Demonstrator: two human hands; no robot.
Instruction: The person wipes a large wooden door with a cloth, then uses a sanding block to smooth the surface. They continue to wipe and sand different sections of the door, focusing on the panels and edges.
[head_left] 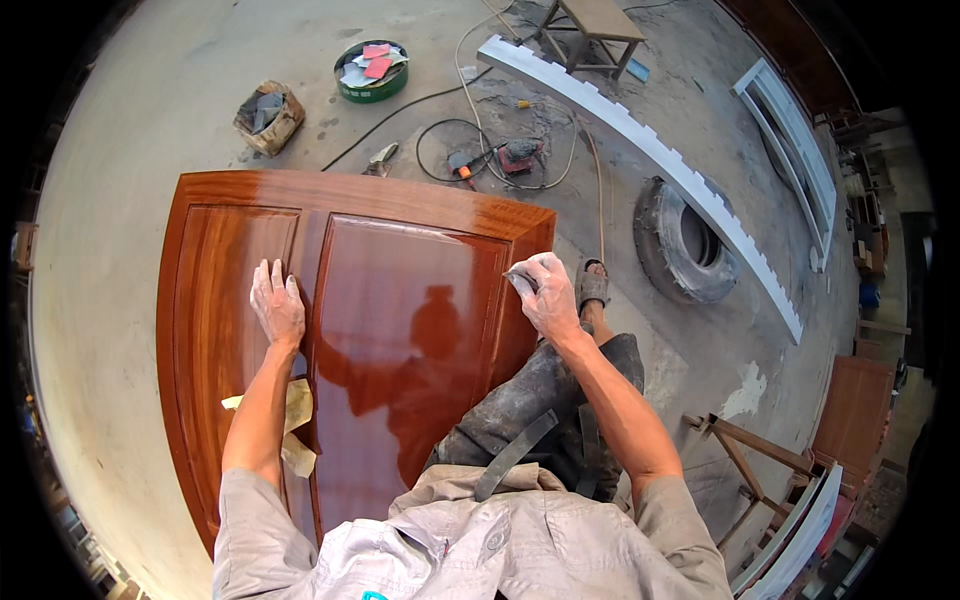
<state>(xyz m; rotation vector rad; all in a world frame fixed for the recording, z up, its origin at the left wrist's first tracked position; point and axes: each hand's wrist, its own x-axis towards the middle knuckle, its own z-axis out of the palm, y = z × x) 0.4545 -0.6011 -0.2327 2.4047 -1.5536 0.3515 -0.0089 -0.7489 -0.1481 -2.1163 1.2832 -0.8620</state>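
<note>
A glossy reddish-brown wooden door (400, 340) with two recessed panels lies in front of me, mirroring my outline. My left hand (277, 303), dusted white, rests open with its fingers stretched on the left panel. At the right edge of the other panel, my right hand (545, 295) pinches a small dark grey piece of sandpaper (520, 280) against the moulding. Its fingers hide most of that piece. Beside my left forearm lie torn yellowish sheets of sandpaper (298, 405), partly covered by the arm.
Beyond the door are a green round tub (375, 93) of scraps, a worn box (268, 118), a red power sander (520, 155) and looping cords. A notched white strip (650, 150) passes above a tyre (685, 245). A wooden stool (597, 25) stands behind.
</note>
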